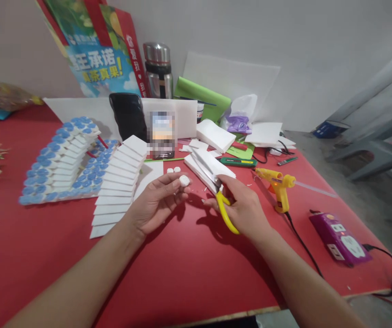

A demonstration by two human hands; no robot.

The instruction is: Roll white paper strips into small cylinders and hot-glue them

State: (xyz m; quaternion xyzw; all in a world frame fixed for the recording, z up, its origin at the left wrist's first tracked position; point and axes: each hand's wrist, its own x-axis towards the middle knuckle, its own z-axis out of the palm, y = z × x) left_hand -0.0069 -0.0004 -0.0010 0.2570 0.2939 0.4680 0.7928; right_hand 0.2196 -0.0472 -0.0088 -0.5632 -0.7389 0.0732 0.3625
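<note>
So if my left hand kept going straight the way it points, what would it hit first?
Your left hand would probably meet the scissors in your right hand first; depth is unclear, so it could be the white stack behind them in view instead.

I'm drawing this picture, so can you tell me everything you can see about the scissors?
The scissors have long, shiny blades that look like metal and bright yellow handles that look like plastic. The right hand grips the handles, and it hides part of them. The blades point away from the person and slant left, in front of a white stack on the red table. I can't tell whether they touch the stack.
</note>
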